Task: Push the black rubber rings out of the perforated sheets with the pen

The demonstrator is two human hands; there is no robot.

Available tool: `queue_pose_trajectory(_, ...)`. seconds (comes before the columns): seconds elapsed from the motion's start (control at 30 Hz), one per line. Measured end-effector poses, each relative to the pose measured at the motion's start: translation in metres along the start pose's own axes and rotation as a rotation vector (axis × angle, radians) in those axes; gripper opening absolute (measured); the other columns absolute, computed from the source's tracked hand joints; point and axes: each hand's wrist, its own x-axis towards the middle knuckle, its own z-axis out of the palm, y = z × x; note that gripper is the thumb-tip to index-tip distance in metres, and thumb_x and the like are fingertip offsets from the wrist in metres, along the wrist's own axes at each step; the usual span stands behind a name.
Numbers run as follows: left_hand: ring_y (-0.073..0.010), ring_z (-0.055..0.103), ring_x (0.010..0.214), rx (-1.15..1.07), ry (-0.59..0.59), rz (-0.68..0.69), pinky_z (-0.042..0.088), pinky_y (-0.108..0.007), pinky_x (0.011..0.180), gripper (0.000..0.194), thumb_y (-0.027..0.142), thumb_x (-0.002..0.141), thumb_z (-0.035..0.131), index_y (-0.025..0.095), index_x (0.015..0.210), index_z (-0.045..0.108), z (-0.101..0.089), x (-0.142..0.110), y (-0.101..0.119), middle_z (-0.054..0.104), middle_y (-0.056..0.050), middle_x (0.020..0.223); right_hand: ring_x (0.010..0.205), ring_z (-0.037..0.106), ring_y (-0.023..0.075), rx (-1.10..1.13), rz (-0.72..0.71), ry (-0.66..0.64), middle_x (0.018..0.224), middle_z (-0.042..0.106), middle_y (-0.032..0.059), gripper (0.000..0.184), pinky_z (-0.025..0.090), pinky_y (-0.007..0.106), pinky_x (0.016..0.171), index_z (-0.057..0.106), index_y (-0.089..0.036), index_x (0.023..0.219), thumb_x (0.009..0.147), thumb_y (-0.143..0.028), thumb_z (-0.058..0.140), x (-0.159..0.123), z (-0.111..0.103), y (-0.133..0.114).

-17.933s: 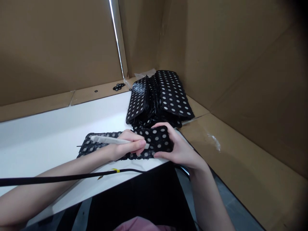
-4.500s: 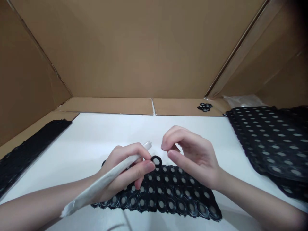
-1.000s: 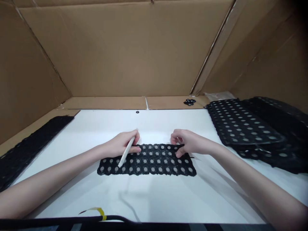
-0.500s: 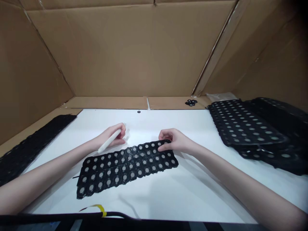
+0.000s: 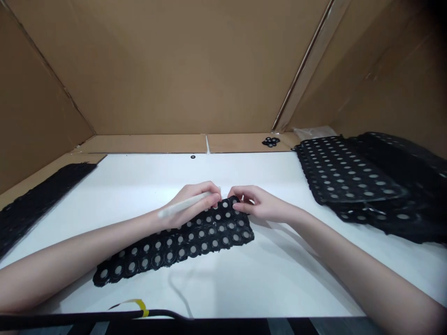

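Observation:
A black rubbery sheet point(image 5: 181, 253) with rows of pale round spots lies slantwise on the white table, its far right corner slightly raised. My right hand point(image 5: 256, 202) pinches that corner between thumb and fingers. Closed around a white pen-like tool point(image 5: 185, 204), my left hand point(image 5: 200, 200) is at the sheet's far edge, close beside my right fingertips. The tool's tip is near the sheet's edge, mostly hidden by the fingers. My left forearm covers part of the sheet's left side.
A stack of similar black spotted sheets point(image 5: 349, 172) lies at the right. More black sheets point(image 5: 42, 200) lie at the left edge. One small black ring point(image 5: 193, 157) and a little cluster of black rings point(image 5: 271, 142) are at the back. A black cable point(image 5: 164, 313) crosses the front edge.
My left hand has moved right with the white tool, from above the sheet's middle to its far right corner. My right hand still grips the corner, now slightly lifted.

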Motion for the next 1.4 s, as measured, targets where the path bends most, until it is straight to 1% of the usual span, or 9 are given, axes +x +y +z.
queue_pose_trajectory(0.07, -0.0161, 0.055, 0.083, 0.093, 0.027, 0.048, 0.043, -0.028, 0.075, 0.022, 0.04, 0.087, 0.052, 0.018, 0.087, 0.05, -0.002, -0.003, -0.002, 0.061, -0.004, 0.095, 0.068, 0.048, 0.0142, 0.082, 0.013, 0.012, 0.076, 0.058, 0.0015, 0.013, 0.038, 0.027, 0.063, 0.057, -0.017, 0.082, 0.079, -0.03, 0.056, -0.001, 0.0, -0.001)
queue_pose_trajectory(0.13, -0.0163, 0.054, 0.086, 0.132, -0.019, 0.07, 0.042, -0.027, 0.077, 0.029, 0.038, 0.079, 0.064, 0.019, 0.086, 0.043, -0.008, -0.007, -0.007, 0.059, -0.003, 0.101, 0.067, 0.049, 0.0139, 0.219, 0.046, 0.032, 0.072, 0.055, 0.0001, 0.018, 0.038, 0.026, 0.061, 0.053, -0.017, 0.081, 0.079, -0.034, 0.058, -0.002, 0.001, -0.001)
queue_pose_trajectory(0.27, -0.0131, 0.046, 0.075, 0.118, -0.084, 0.012, 0.039, -0.024, 0.069, 0.025, 0.029, 0.078, 0.063, 0.02, 0.081, 0.039, -0.017, -0.016, -0.017, 0.052, 0.001, 0.086, 0.067, 0.05, 0.0135, 0.446, 0.058, 0.003, 0.071, 0.054, -0.0005, 0.029, 0.039, 0.025, 0.061, 0.051, -0.017, 0.082, 0.077, -0.043, 0.063, -0.002, 0.001, -0.003)
queue_pose_trajectory(0.4, -0.0123, 0.043, 0.073, 0.083, 0.003, -0.01, 0.037, -0.023, 0.069, 0.018, 0.021, 0.078, 0.057, 0.019, 0.076, 0.04, -0.018, -0.016, -0.016, 0.05, 0.002, 0.081, 0.071, 0.05, 0.0132, 0.447, 0.009, 0.025, 0.076, 0.053, -0.0006, 0.035, 0.04, 0.024, 0.062, 0.053, -0.017, 0.085, 0.067, -0.038, 0.074, -0.002, 0.002, -0.005)
queue_pose_trajectory(0.63, -0.0132, 0.046, 0.073, 0.104, -0.063, 0.026, 0.037, -0.025, 0.07, 0.017, 0.021, 0.074, 0.058, 0.018, 0.071, 0.041, -0.029, 0.006, 0.002, 0.052, 0.001, 0.078, 0.067, 0.049, 0.0115, 0.55, -0.018, 0.03, 0.071, 0.05, -0.0025, 0.036, 0.039, 0.023, 0.058, 0.052, -0.018, 0.084, 0.061, -0.031, 0.077, 0.001, -0.002, 0.001)
queue_pose_trajectory(0.83, -0.0124, 0.047, 0.072, 0.092, -0.054, 0.055, 0.037, -0.023, 0.069, 0.018, 0.02, 0.074, 0.06, 0.017, 0.071, 0.043, -0.028, 0.011, 0.002, 0.054, 0.002, 0.079, 0.068, 0.052, 0.0122, 0.565, -0.018, 0.021, 0.073, 0.054, -0.0017, 0.035, 0.041, 0.024, 0.059, 0.054, -0.017, 0.084, 0.061, -0.03, 0.077, 0.0, -0.011, 0.007)
queue_pose_trajectory(1.13, -0.0121, 0.048, 0.07, 0.107, 0.085, 0.063, 0.038, -0.023, 0.067, 0.022, 0.026, 0.076, 0.064, 0.017, 0.073, 0.044, -0.026, 0.009, -0.018, 0.054, 0.002, 0.077, 0.077, 0.056, 0.0147, 0.558, 0.023, 0.044, 0.083, 0.058, 0.0009, 0.033, 0.046, 0.027, 0.068, 0.056, -0.017, 0.089, 0.067, -0.033, 0.076, -0.002, -0.013, 0.007)
queue_pose_trajectory(1.27, -0.0132, 0.052, 0.076, 0.052, 0.205, 0.098, 0.042, -0.024, 0.072, 0.025, 0.024, 0.076, 0.066, 0.017, 0.073, 0.042, -0.018, 0.009, -0.026, 0.057, 0.0, 0.082, 0.089, 0.058, 0.0185, 0.565, 0.042, 0.005, 0.096, 0.061, 0.0036, 0.049, 0.049, 0.031, 0.076, 0.056, -0.019, 0.101, 0.06, -0.029, 0.08, -0.003, -0.009, 0.001)
queue_pose_trajectory(1.4, -0.0133, 0.054, 0.078, 0.008, 0.285, 0.164, 0.043, -0.025, 0.073, 0.024, 0.025, 0.078, 0.065, 0.017, 0.074, 0.043, -0.012, 0.008, -0.03, 0.058, -0.001, 0.084, 0.099, 0.057, 0.0224, 0.498, 0.081, 0.094, 0.11, 0.059, 0.0061, 0.062, 0.05, 0.034, 0.082, 0.053, -0.021, 0.111, 0.057, -0.03, 0.082, -0.003, 0.001, -0.001)
